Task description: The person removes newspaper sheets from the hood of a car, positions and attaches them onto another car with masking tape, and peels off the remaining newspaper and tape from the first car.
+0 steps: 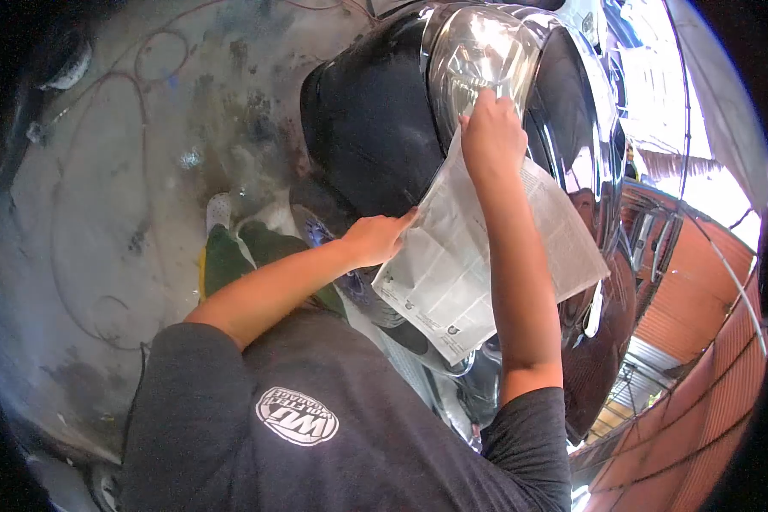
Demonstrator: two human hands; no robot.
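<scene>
A sheet of newspaper [444,282] lies slanted across the front of a dark vehicle, just below its clear headlight [469,64]. My right hand [495,136] is closed at the sheet's upper corner, its fingertips against the lower part of the headlight. At the paper's left edge is my left hand [375,240], index finger stretched along the edge and the other fingers curled in. My right forearm covers part of the sheet. Next to the paper and headlight is the black bumper [371,119], dull and dusty-looking.
A thin hose [142,128] runs in loops over the stained concrete floor [85,213] at left. Below my left forearm are legs in green [230,260] and a light shoe [218,209]. Rust-coloured corrugated sheets [691,299] and hanging cables stand at right.
</scene>
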